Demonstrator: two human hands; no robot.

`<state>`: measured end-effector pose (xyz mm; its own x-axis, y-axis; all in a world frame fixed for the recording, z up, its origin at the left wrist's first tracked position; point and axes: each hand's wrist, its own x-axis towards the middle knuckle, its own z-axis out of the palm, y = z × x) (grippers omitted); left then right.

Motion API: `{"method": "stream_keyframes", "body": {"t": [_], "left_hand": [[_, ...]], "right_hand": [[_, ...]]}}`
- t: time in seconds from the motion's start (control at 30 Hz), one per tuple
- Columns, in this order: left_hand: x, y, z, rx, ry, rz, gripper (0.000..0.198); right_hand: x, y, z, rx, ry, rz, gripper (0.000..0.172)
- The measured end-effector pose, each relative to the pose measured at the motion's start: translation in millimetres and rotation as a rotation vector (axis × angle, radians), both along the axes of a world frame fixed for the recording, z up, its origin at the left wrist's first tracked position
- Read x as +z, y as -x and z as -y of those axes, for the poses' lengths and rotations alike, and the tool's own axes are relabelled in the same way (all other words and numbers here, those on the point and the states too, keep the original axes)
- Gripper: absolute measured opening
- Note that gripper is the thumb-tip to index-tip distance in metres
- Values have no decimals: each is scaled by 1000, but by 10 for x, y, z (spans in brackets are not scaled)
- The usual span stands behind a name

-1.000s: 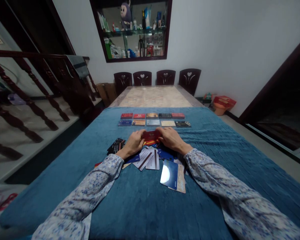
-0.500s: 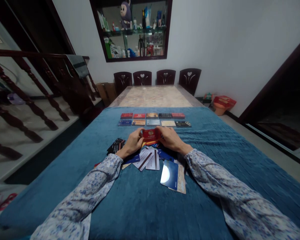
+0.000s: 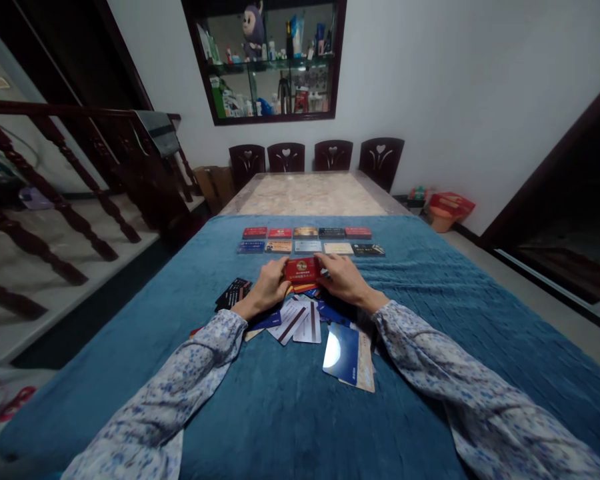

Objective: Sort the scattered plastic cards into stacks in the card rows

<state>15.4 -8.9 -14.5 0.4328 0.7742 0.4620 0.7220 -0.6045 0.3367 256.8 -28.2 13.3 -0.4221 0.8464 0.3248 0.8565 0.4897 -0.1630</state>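
Between my two hands a red card [image 3: 301,270] is held by its side edges, its face with a round gold emblem toward me; whether more cards lie behind it I cannot tell. My left hand [image 3: 271,283] grips the left edge with thumb and fingers. My right hand [image 3: 344,275] grips the right edge. Beneath the hands lies a loose spread of cards: white cards with dark stripes [image 3: 307,323], a black card [image 3: 233,293] to the left, and a blue card [image 3: 341,353] over a beige card [image 3: 366,370] nearer to me.
Beyond my hands stand two rows of stacked cards, including a silver stack [image 3: 307,247] and a dark stack [image 3: 369,250]. A blue cloth [image 3: 260,413] covers the near table; bare marble tabletop [image 3: 310,192] shows behind. Chairs [image 3: 286,157] line the far end.
The red card's face has tipped a little more upright and shows more clearly. My right fingers have shifted slightly at its edge. The view has moved a little.
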Motion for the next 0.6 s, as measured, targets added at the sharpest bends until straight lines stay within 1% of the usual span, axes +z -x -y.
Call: {"method": "stream_keyframes", "body": {"t": [0.2, 0.4, 0.53, 0.6], "left_hand": [[40, -14, -1, 31, 14, -24, 61], [91, 66, -31, 48, 40, -15, 59], [191, 145, -98, 44, 53, -30, 59], [264, 179, -135, 47, 65, -75, 58]], "right_hand": [[34, 27, 5, -28, 14, 39, 58], [71, 65, -66, -19, 9, 32, 54], [159, 96, -143, 3, 37, 18, 55], [195, 114, -195, 31, 48, 19, 51]]}}
